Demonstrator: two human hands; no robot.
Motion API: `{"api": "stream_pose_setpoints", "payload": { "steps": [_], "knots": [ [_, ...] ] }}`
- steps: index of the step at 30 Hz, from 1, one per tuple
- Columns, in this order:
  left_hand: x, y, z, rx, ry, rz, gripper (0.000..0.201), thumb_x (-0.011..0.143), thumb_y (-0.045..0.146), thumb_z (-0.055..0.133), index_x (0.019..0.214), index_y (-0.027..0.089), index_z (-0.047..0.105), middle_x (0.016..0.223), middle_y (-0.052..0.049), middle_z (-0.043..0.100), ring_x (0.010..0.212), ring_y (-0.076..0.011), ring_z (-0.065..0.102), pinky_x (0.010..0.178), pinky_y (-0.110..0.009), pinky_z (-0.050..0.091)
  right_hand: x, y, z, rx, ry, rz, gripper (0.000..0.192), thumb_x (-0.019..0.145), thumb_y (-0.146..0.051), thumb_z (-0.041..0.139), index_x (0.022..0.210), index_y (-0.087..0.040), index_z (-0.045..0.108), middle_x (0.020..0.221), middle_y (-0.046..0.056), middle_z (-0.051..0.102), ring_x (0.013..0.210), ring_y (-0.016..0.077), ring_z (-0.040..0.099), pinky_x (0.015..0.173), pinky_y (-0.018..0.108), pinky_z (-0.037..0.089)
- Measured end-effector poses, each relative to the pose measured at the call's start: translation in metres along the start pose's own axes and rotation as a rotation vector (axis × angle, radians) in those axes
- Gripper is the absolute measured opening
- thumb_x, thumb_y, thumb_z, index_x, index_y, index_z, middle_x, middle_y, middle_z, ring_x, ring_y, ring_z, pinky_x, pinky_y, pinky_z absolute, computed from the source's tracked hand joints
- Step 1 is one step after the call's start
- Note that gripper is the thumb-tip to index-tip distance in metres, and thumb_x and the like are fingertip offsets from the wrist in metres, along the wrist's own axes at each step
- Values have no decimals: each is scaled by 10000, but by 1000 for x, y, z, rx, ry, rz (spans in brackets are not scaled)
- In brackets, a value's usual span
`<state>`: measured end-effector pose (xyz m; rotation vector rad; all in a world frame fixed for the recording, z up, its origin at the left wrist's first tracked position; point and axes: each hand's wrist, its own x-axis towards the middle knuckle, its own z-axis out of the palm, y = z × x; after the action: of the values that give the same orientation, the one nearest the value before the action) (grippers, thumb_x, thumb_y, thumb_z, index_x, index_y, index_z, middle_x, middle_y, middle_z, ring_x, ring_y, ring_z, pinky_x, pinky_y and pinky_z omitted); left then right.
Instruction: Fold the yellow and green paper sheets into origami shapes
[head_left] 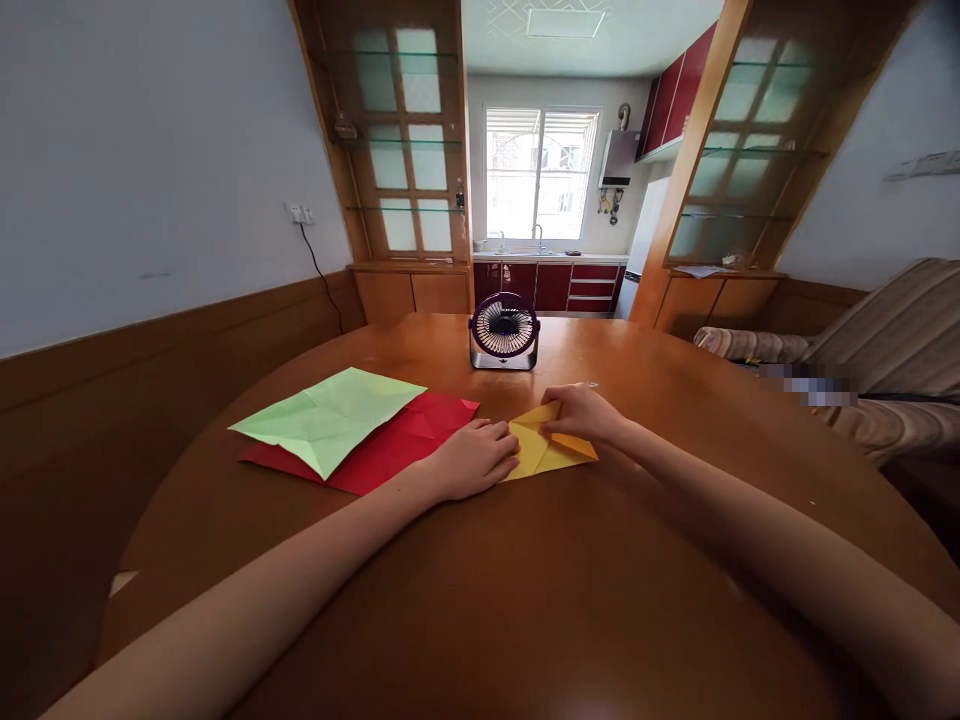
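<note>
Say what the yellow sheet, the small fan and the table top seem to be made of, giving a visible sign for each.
Yellow sheet: most likely matte paper; it is thin and shows crisp folds.
Small fan: probably plastic with a smooth dark purple rim, though metal parts are possible.
Table top: varnished wood or wood-look laminate; it is brown with soft, glossy reflections.

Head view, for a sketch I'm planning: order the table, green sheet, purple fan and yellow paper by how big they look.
1. Table
2. Green sheet
3. Unranked: yellow paper and purple fan. They look close in size, and the right hand partly covers the paper.
</note>
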<state>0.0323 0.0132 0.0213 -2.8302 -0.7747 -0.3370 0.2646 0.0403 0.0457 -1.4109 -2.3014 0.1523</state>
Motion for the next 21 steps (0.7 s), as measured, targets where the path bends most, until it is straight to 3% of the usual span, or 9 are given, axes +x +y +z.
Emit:
{"api": "stream_pose_setpoints", "payload": {
  "steps": [4, 8, 13, 16, 21],
  "knots": [
    [8, -1, 1, 2, 5, -25, 198, 971, 269, 429, 911, 154, 579, 904, -64, 597, 841, -203, 582, 834, -348, 440, -4, 4, 8, 39, 28, 21, 250, 693, -251, 726, 930, -184, 685, 810, 25, 705, 724, 181, 624, 611, 259, 437],
    [9, -3, 5, -28, 50, -6, 175, 959, 243, 429, 899, 154, 567, 958, -89, 587, 961, -226, 574, 913, -368, 433, -15, 6, 16, 154, 147, -7, 498, 723, -224, 698, 1210, -183, 600, 888, 33, 687, 763, 181, 616, 660, 270, 444],
    [8, -4, 6, -79, 32, -12, 183, 958, 242, 399, 890, 159, 547, 964, -86, 555, 902, -211, 570, 866, -353, 457, -25, 8, 25, 318, 235, 15, 661, 749, -245, 673, 1373, -171, 466, 731, -15, 615, 621, 146, 542, 563, 248, 410],
    [9, -4, 6, -82, 15, -25, 187, 958, 253, 396, 898, 158, 546, 970, -85, 548, 857, -203, 566, 827, -348, 465, -24, 12, 32, 474, 243, 55, 601, 736, -285, 684, 1298, -152, 519, 735, -3, 630, 630, 153, 559, 553, 254, 436],
    [7, -6, 10, -188, 43, -40, 153, 946, 235, 419, 927, 158, 550, 1078, -101, 552, 929, -198, 580, 868, -345, 473, -25, 16, 38, 601, 215, 66, 239, 717, -342, 695, 858, -167, 614, 788, 28, 647, 697, 163, 573, 600, 266, 457]
  ]
}}
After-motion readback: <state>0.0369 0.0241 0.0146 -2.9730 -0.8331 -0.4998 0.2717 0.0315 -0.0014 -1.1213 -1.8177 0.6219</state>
